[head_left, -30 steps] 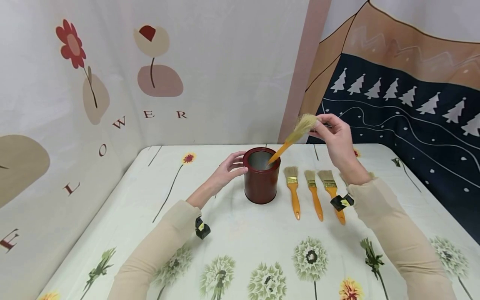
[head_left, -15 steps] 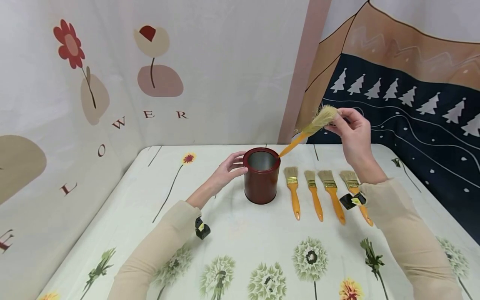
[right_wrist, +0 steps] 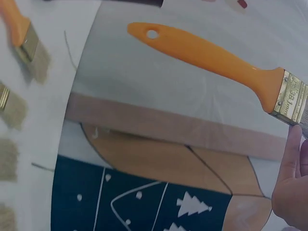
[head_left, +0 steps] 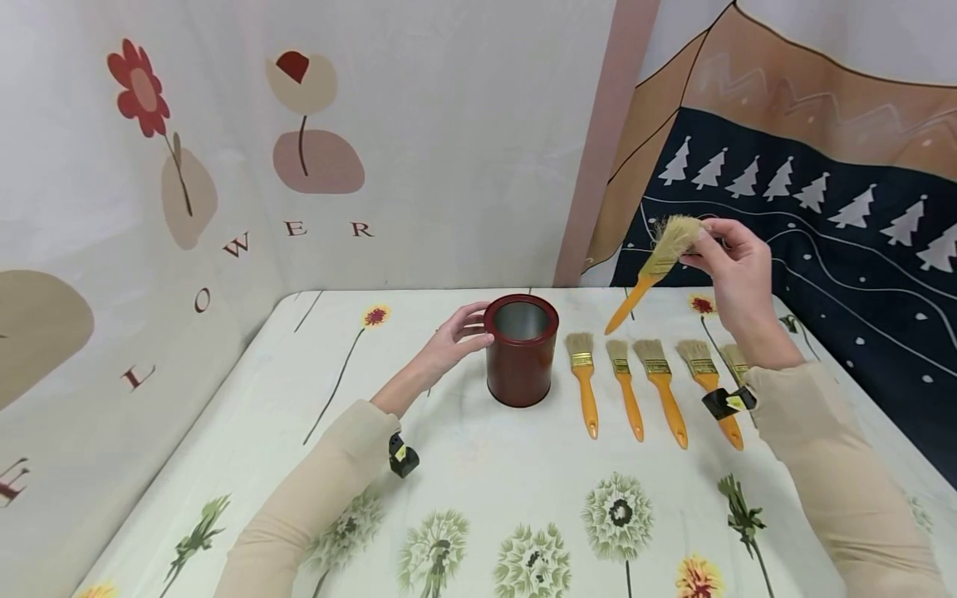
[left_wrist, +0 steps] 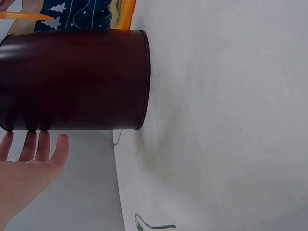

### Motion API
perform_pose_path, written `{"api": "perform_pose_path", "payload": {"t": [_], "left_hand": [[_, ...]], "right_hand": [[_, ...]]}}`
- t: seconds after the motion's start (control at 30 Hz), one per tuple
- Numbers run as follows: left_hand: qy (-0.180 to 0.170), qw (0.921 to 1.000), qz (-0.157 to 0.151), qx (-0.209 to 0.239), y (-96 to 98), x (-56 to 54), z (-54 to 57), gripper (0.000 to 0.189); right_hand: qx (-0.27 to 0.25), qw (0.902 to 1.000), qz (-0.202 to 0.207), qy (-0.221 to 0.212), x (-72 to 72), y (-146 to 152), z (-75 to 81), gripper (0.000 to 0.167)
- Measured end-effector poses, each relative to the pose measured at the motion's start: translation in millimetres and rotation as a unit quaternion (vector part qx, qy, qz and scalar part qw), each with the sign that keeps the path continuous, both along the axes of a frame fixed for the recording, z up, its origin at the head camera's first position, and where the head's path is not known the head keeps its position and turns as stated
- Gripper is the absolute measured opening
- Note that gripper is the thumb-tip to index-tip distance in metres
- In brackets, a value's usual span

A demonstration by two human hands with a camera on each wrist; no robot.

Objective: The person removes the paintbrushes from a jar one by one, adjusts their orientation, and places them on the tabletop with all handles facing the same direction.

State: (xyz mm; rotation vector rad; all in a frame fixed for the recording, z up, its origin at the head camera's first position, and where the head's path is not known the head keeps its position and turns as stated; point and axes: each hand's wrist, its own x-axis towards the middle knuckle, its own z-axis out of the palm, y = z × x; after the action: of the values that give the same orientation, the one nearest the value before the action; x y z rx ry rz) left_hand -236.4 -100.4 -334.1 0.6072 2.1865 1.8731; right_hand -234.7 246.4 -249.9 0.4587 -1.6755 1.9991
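Observation:
A dark red, open-topped can (head_left: pixel 519 374) stands upright on the table with nothing showing inside it. My left hand (head_left: pixel 458 334) touches its left side with extended fingertips; the left wrist view shows these fingertips (left_wrist: pixel 44 137) right at the can wall (left_wrist: pixel 72 82). Up in the air to the right of the can, my right hand (head_left: pixel 743 278) pinches a paintbrush (head_left: pixel 632 303) by its pale bristles. Its orange handle points down and to the left. In the right wrist view the whole orange handle (right_wrist: pixel 207 54) and the brass ferrule (right_wrist: pixel 291 98) show.
Several orange-handled paintbrushes lie in a row right of the can, bristles toward the back, starting with one brush (head_left: pixel 586 382) nearest it. The rightmost brush (head_left: pixel 734 359) is partly hidden by my right arm. Printed curtains (head_left: pixel 449 166) rise behind the table (head_left: pixel 478 473).
My right hand has drawn the paintbrush out of the can and carried it to the right, clear of the rim. The left hand and the can stay where they were.

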Motion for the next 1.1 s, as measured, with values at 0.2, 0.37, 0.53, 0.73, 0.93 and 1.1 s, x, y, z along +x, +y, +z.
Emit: {"api": "perform_pose_path", "payload": {"t": [0.2, 0.37, 0.53, 0.73, 0.93, 1.1], "left_hand": [[-0.005, 1.0, 0.003, -0.007, -0.5, 0.3, 0.9, 0.056], [-0.005, 0.9999, 0.005, -0.008, -0.2, 0.3, 0.7, 0.056], [-0.003, 0.9999, 0.005, -0.009, 0.1, 0.8, 1.1, 0.055], [-0.003, 0.9999, 0.005, -0.009, 0.1, 1.9, 1.4, 0.055], [-0.002, 0.9999, 0.006, -0.008, 0.5, 2.2, 1.0, 0.055], [0.0, 1.0, 0.004, -0.005, 0.8, 2.8, 0.4, 0.055]], "right_hand": [[0.0, 0.9999, -0.014, -0.01, 0.0, 12.5, -4.9, 0.011], [-0.006, 0.9996, -0.021, -0.021, -0.9, 22.5, -10.7, 0.01], [0.002, 0.9989, -0.029, -0.038, -0.6, 30.5, -14.2, 0.01], [0.016, 0.9976, -0.037, -0.056, -2.0, 40.8, -18.8, 0.01], [0.05, 0.9952, -0.048, -0.069, -2.6, 52.4, -23.6, 0.011], [0.111, 0.9854, -0.082, -0.1, -3.1, 64.1, -27.7, 0.013]]}}
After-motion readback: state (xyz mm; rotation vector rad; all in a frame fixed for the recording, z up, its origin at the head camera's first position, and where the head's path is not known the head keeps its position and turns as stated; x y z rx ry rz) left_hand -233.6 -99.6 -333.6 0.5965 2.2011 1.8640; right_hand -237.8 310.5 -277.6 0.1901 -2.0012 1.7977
